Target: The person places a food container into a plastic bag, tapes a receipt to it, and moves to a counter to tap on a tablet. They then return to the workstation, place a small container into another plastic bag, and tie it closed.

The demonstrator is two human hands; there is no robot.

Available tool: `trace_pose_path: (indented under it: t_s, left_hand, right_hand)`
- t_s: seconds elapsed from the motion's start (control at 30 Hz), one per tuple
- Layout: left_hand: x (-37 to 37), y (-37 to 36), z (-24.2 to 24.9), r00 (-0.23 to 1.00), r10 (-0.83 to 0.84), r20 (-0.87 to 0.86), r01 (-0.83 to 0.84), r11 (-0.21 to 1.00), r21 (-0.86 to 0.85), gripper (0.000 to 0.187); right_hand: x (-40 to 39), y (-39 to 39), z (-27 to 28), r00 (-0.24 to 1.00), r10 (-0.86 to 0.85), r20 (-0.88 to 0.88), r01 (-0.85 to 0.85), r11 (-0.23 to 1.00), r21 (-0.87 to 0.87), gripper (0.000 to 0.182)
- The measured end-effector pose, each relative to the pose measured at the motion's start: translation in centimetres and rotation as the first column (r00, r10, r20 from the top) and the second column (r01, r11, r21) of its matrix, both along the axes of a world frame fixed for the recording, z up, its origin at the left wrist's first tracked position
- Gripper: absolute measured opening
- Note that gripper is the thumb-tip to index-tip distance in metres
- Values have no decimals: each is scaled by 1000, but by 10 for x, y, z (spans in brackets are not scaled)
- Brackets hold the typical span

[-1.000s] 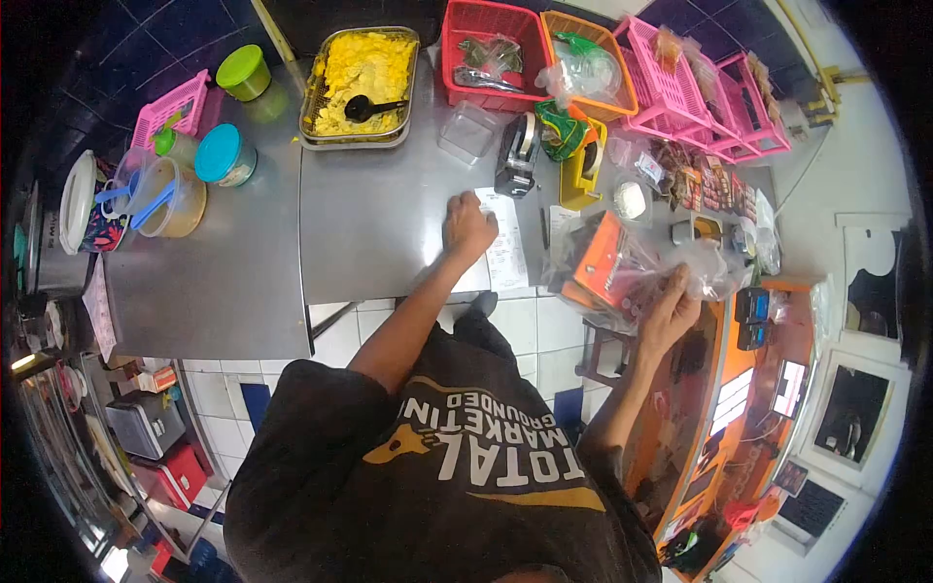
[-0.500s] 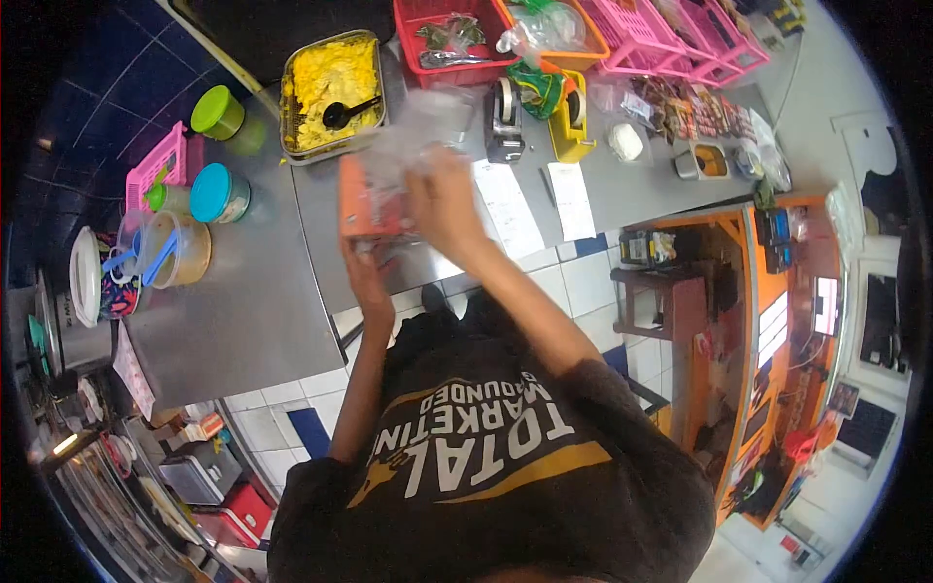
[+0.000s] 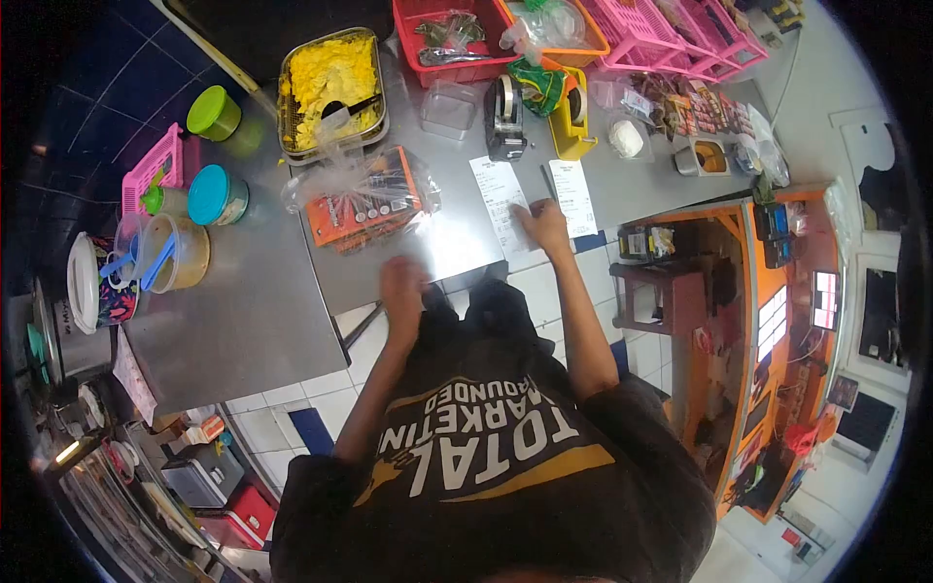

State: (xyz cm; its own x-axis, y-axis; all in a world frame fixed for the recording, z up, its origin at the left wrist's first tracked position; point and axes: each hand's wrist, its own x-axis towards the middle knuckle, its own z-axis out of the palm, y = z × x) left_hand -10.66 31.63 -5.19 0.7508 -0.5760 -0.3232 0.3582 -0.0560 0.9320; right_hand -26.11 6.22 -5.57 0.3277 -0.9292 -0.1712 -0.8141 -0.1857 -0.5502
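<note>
My right hand (image 3: 547,229) is at the right edge of a printed paper receipt (image 3: 497,187), its thumb over the paper and its fingers curled in a pinch. A second receipt (image 3: 571,189) lies just beyond that hand. Off the counter's front edge, my left hand (image 3: 402,285) is smeared by motion, so its fingers cannot be made out. In front of it lies a clear plastic bag (image 3: 338,155) with an orange printed box (image 3: 364,202) inside, its gathered top pointing toward the tray of yellow food.
A metal tray (image 3: 382,119) of yellow food with a black scoop stands at the back. Near it are a clear container (image 3: 449,110), black tape dispenser (image 3: 505,121), yellow tape dispenser (image 3: 570,121) and red basket (image 3: 424,68). Lidded tubs (image 3: 219,194) stand on the left.
The bagged orange box has gone from my hands onto the counter. My right hand has moved right to the receipt; my left has drawn back toward my body.
</note>
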Motion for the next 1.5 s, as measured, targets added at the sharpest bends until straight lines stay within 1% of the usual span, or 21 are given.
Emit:
trace_pose_path:
  t_s: [0.03, 0.07, 0.17, 0.23, 0.27, 0.37, 0.4, 0.5, 0.53, 0.63, 0.73, 0.83, 0.97, 1.03, 1.1, 1.2, 1.27, 1.3, 1.37, 1.43, 1.5]
  left_hand:
    - [-4, -15, 8, 981, -151, -119, 152, 988, -3, 20]
    - [-8, -29, 11, 934, -234, -270, 217, 972, -94, 26]
    - [-14, -74, 15, 835, -423, -352, 410, 905, -114, 39]
    - [-13, -101, 11, 675, -457, -579, 405, 886, -227, 40]
    - [-14, -111, 11, 571, -470, -673, 391, 877, -281, 41]
    - [-21, -124, 26, 483, -525, -701, 323, 851, -415, 37]
    - [-25, -129, 24, 542, -500, -675, 291, 866, -407, 38]
    - [-31, -155, 17, 694, -372, -617, 169, 917, -363, 37]
    - [-33, -167, 14, 728, -276, -627, 98, 948, -303, 35]
    - [-39, -198, 11, 791, -78, -607, -16, 989, -149, 41]
    - [-44, -225, 10, 806, 30, -591, -156, 974, -163, 36]
    - [-44, -243, 7, 777, 105, -621, -240, 961, -137, 35]
    - [-45, -251, 8, 780, 143, -609, -282, 949, -138, 34]
    - [-48, -255, 1, 786, 175, -593, -307, 943, -128, 33]
    - [-52, -262, -17, 772, 244, -586, -362, 928, -91, 32]
    - [-51, -257, -40, 745, 125, -655, -221, 973, -66, 36]
    - [-54, -252, -34, 682, 63, -729, -272, 947, -172, 39]
    - [-55, -251, -27, 650, 29, -759, -303, 926, -224, 40]
    - [-54, -247, -6, 693, -49, -720, -229, 931, -285, 46]
    - [-53, -239, -1, 698, -186, -691, -143, 910, -390, 51]
    - [-55, -235, 7, 680, -234, -695, -139, 890, -435, 55]
  right_hand:
    - [1, -8, -5, 999, 7, 41, -9, 998, 63, 40]
    - [3, -12, -12, 995, 25, 95, -33, 996, 81, 38]
    - [-1, -18, -17, 979, 79, 190, -107, 984, 143, 34]
    - [-8, -13, 18, 977, 117, 181, -152, 969, 195, 32]
    - [-12, -7, 40, 947, 89, 308, -188, 932, 310, 28]
    - [-12, -12, 80, 878, 81, 471, -372, 735, 567, 24]
    - [-12, -23, 71, 874, 116, 472, -408, 702, 583, 29]
    - [12, -58, 61, 914, 341, 218, -383, 904, 190, 34]
    - [27, -68, 59, 949, 267, 168, -276, 961, 34, 39]
    - [65, -92, 52, 943, 77, 323, -61, 996, -60, 37]
    - [81, -111, 34, 938, 30, 346, -96, 980, 176, 35]
    - [82, -119, 24, 948, 69, 311, -137, 970, 200, 35]
    - [85, -121, 13, 914, 1, 406, -120, 956, 269, 29]
    - [85, -109, 33, 851, -92, 518, -96, 941, 325, 28]
    - [72, -92, 83, 814, -233, 532, -84, 859, 504, 26]
    - [38, -42, 111, 759, -324, 565, -160, 748, 644, 25]
    - [7, -8, 107, 772, -239, 589, -222, 766, 603, 21]
    - [-1, 1, 110, 778, -292, 556, -192, 733, 653, 20]
    - [-8, 12, 117, 780, -392, 489, -136, 656, 743, 17]
    - [-13, 13, 107, 772, -404, 491, -132, 654, 745, 18]
    - [-17, 10, 104, 803, -397, 444, -114, 630, 768, 20]
